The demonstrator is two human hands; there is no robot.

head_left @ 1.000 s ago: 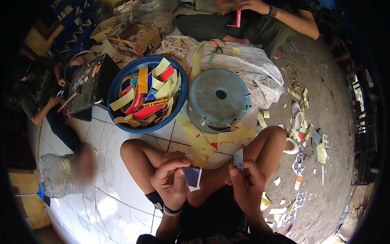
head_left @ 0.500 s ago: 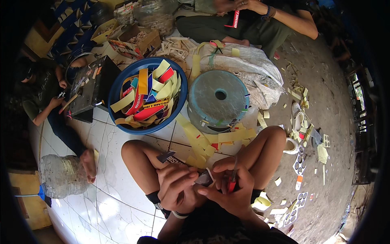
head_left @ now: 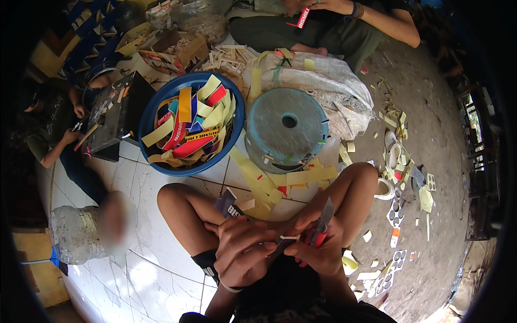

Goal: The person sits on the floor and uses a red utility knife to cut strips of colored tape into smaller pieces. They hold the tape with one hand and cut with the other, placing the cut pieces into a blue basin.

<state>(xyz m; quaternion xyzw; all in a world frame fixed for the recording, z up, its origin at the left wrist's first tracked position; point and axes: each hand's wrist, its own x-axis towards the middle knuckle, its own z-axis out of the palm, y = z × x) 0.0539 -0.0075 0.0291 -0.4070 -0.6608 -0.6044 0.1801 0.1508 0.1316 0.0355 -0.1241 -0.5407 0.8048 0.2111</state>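
Note:
In my left hand (head_left: 245, 250), with its fingers curled, is a dark strip with white print (head_left: 226, 203). One end sticks up beyond the fingers toward my knee. A pale-edged dark end (head_left: 286, 239) shows between my two hands, probably part of the same strip; the middle is hidden. My right hand (head_left: 323, 247) grips a red-handled utility knife (head_left: 319, 237), its blade (head_left: 326, 213) pointing up and away from me. The right thumb lies close to the strip's pale-edged end. Both hands are over my lap, between my bent knees.
Ahead stand a blue basin (head_left: 144, 153) of coloured printed strips and a round grey-green drum (head_left: 269, 116) with a central hole. Yellow paper strips (head_left: 253, 180) lie before them. Scraps and tape rolls (head_left: 385, 189) litter the right floor. Co-workers sit at left and far side.
The knife blade has swung higher and shows its flat side now. More of the printed strip sticks out above my left hand. The far co-worker's red piece has shifted up and left.

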